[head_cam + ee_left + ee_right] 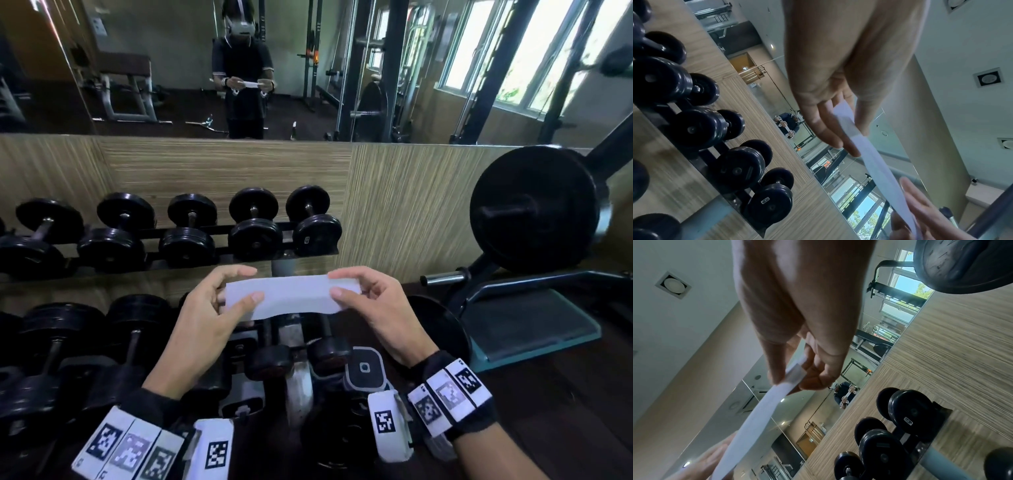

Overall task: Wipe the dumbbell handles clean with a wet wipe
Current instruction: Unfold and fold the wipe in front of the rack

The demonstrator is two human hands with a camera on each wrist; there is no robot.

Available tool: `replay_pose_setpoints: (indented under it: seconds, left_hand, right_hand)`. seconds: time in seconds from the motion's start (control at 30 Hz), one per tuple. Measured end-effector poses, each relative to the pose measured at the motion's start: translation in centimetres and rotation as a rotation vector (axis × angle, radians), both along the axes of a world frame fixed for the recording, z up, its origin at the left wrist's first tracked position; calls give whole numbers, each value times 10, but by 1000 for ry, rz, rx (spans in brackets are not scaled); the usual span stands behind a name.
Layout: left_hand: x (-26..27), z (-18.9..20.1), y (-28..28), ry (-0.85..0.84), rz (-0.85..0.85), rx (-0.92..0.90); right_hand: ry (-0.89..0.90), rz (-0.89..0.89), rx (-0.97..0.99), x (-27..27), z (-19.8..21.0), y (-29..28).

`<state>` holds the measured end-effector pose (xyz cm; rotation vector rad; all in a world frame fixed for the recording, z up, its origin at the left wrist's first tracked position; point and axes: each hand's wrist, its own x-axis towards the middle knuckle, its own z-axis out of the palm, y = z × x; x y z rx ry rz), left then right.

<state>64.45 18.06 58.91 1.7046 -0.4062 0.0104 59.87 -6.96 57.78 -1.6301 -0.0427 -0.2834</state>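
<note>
A folded white wet wipe (pixel 291 294) is stretched between both hands above the dumbbell rack. My left hand (pixel 236 294) pinches its left end between thumb and fingers; my right hand (pixel 346 284) pinches its right end. The wrist views show the wipe (pixel 875 165) (pixel 760 415) as a long strip running from one hand to the other. Black dumbbells (pixel 255 222) lie in a row on the upper shelf, their metal handles facing me. More dumbbells (pixel 130 329) lie on the lower shelf under my hands, partly hidden by my forearms.
A wall mirror (pixel 205 68) above the wood panel reflects me. To the right stand a large black weight plate (pixel 534 209) on a bar and a teal bench pad (pixel 527 325). Windows (pixel 513 51) are at the far right.
</note>
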Motion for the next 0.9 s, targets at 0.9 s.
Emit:
replay_pose_setpoints:
  seconds: [0.9]
  left_hand:
    - [207, -19, 30, -253, 50, 298]
  right_hand:
    - [30, -108, -171, 197, -9, 22]
